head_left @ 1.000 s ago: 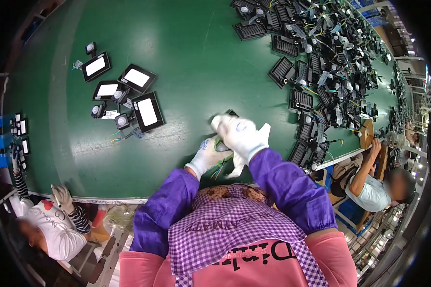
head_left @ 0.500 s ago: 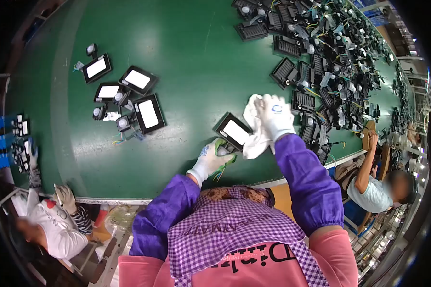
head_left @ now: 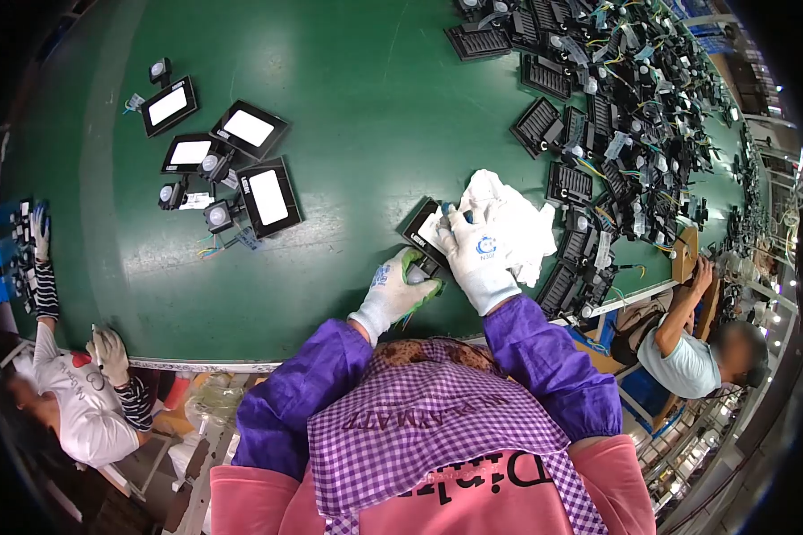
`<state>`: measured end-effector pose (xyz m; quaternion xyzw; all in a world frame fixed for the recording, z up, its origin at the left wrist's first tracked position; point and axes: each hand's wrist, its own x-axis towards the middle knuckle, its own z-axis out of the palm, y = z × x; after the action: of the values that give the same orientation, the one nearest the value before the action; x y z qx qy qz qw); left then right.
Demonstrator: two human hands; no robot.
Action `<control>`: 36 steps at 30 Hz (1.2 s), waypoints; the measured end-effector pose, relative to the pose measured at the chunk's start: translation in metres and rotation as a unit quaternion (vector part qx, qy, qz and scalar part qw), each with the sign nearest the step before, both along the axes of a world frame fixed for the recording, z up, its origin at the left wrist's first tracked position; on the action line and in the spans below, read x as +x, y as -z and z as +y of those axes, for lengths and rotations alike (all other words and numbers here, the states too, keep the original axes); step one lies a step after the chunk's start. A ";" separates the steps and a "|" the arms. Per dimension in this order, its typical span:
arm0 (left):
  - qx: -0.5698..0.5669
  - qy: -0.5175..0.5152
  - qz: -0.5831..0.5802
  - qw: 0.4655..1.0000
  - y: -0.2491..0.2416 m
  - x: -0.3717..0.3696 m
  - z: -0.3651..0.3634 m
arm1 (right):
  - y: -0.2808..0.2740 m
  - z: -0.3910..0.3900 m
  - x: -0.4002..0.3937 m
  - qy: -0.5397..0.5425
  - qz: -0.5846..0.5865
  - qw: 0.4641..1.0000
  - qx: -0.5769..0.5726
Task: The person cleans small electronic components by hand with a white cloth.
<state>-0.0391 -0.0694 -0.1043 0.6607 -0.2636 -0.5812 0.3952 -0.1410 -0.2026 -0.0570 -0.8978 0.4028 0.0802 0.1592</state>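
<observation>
Both hands are covered by white knit gloves and brought together over one lamp near the front edge of the table. By the left hand, whose glove is faced with green on the palm, the near end of a black rectangular floodlight is gripped, its round whitish sensor dome framed between thumb and fingers. By the right hand, marked with a blue logo, a crumpled white cloth is pressed against the lamp's face, most of which is hidden; whether the fingers are closed on the fabric or merely laid over it cannot be told. The lamp is held at a slant, just above or on the smooth green tabletop. To the left, four similar black-framed lamps with white panels are laid face up in a loose cluster. To the right, the table is crowded by a heap of black finned lamps with coloured wires, beside which a small tan box is set at the edge. Seats at the table are taken by a person in a white shirt on the left and a person in a pale blue shirt on the right.
</observation>
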 end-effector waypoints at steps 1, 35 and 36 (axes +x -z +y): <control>-0.006 -0.006 0.011 1.000 -0.002 0.001 0.000 | -0.002 0.003 0.001 0.013 -0.002 1.000 0.018; 0.031 0.058 -0.002 0.998 0.005 0.028 -0.004 | -0.032 -0.047 0.001 0.120 -0.093 0.987 0.053; 0.019 0.052 -0.004 0.998 0.003 0.030 -0.003 | -0.011 -0.064 -0.017 0.176 -0.137 0.974 0.045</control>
<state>-0.0091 -0.0728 -0.1073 0.6554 -0.2884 -0.6034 0.3508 -0.1583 -0.2670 -0.0457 -0.8071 0.5250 -0.0550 0.2644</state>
